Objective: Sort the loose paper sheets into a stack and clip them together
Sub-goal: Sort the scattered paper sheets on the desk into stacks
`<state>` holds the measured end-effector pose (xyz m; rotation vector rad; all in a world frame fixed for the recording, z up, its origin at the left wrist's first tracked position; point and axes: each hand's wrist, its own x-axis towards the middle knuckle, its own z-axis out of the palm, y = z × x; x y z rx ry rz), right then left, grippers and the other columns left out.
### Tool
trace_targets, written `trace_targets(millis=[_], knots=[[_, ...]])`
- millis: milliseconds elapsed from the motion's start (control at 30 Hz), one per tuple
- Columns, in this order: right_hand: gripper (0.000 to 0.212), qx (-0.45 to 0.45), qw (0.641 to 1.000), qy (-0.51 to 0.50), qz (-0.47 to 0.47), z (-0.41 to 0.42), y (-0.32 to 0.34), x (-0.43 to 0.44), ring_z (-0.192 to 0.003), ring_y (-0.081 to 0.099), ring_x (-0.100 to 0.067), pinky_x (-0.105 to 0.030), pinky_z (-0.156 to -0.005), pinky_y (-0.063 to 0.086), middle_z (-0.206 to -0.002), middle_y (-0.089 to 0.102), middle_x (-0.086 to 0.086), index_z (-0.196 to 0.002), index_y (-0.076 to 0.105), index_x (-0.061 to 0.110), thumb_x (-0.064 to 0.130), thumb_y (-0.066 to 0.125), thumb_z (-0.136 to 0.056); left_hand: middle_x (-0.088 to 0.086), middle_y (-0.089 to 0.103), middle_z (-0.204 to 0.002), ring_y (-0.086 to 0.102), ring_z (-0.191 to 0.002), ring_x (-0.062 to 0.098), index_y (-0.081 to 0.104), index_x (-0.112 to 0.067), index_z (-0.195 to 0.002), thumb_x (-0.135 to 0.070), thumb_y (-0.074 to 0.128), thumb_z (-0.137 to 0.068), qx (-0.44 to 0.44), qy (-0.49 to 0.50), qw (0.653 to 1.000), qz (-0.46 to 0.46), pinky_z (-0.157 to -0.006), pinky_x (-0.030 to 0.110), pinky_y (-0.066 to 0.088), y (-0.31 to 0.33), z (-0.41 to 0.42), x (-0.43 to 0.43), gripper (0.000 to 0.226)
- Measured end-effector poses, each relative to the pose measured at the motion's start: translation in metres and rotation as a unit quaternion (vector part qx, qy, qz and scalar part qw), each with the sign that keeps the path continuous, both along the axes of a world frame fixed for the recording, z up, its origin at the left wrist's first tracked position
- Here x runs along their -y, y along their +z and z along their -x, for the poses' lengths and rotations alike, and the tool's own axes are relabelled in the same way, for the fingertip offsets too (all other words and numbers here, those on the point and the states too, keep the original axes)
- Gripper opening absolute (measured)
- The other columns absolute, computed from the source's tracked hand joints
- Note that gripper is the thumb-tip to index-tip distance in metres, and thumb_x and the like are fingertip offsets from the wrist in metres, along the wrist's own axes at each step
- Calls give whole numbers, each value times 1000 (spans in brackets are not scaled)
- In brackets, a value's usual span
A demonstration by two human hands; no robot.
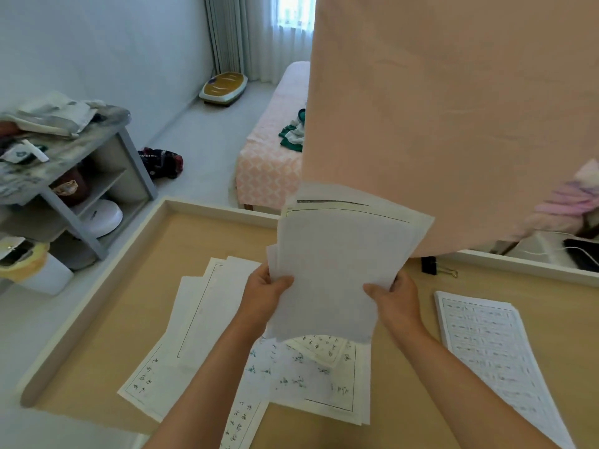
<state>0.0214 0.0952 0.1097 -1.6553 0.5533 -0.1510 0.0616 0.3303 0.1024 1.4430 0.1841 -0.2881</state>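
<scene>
A bundle of white paper sheets (337, 260) is raised above the wooden table (107, 338), its edges uneven. My left hand (264, 296) grips its lower left side, thumb on top. My right hand (397, 299) grips the lower right side. Under the bundle, several loose sheets (201, 322) with handwritten characters lie spread and overlapping on the table. A separate squared stack of written sheets (486, 348) lies to the right. A black binder clip (432, 266) sits on the table near the far edge.
A large peach cloth (453, 108) hangs over the upper right and hides much behind it. A raised pale rim (223, 210) borders the table. A cluttered grey shelf (74, 163) stands at left, a bed (275, 134) beyond.
</scene>
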Motion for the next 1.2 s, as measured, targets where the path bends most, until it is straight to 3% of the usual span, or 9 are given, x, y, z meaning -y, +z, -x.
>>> trace_targets(millis=[67,167,300,400,600,733,833,1000,1200], knots=[[37,8,1000,12,6,9,3,12,-99,68,-14,-37,-86,56,-109,70,4,-112,59,23,0,70,-85,1,73,-102,70,-94,24,66,-24,-104,-7,71,-86,22,1,1000,-6,-76,40,58,8,10,18,26],[49,5,998,63,11,26,0,28,-106,64,-10,-35,-92,52,-116,66,5,-125,52,19,0,72,-84,-3,70,-106,67,-96,17,62,-31,-106,-13,76,-84,39,19,999,-21,-71,27,55,15,34,42,32],[49,-6,997,80,20,41,-1,46,-101,60,-13,-32,-80,52,-110,60,3,-108,47,36,1,70,-84,-8,65,-110,63,-99,14,57,-37,-114,-26,81,-76,81,46,993,-70,-68,25,55,19,61,67,46],[51,-7,994,102,30,42,-1,56,-98,59,-14,-34,-74,53,-111,57,3,-113,46,35,-2,64,-84,-14,68,-109,63,-99,6,53,-36,-119,-27,81,-80,108,94,986,-86,-72,21,49,29,65,81,48],[58,1,993,114,-11,36,2,56,-100,59,-7,-26,-72,47,-112,60,5,-128,46,23,-7,56,-80,-11,63,-105,59,-100,13,63,-29,-103,-34,59,-96,111,175,972,-111,-77,27,46,41,63,100,10],[61,-12,994,112,-15,35,-6,51,-103,60,-13,-29,-76,49,-113,62,4,-128,48,25,-8,54,-77,-9,62,-103,58,-97,13,62,-26,-103,-38,59,-95,98,176,973,-110,-76,28,46,41,58,91,15],[62,-27,993,112,-9,40,-17,52,-105,61,-16,-34,-79,53,-112,63,3,-123,50,27,-9,48,-73,-4,63,-107,62,-97,16,57,-29,-109,-50,72,-77,80,107,984,-118,-79,37,56,26,59,76,41],[60,-52,994,92,-15,38,-35,37,-104,62,-14,-32,-80,53,-111,65,3,-123,52,25,-11,47,-75,-5,65,-117,63,-107,16,52,-31,-127,-30,73,-72,51,6,990,-135,-86,41,57,-18,58,58,58],[51,-69,996,51,6,24,-37,21,-96,62,-9,-23,-69,47,-107,65,6,-123,52,23,-7,45,-83,0,65,-114,62,-107,23,55,-23,-123,4,52,-85,19,-33,988,-147,-78,36,53,-34,28,58,47]])
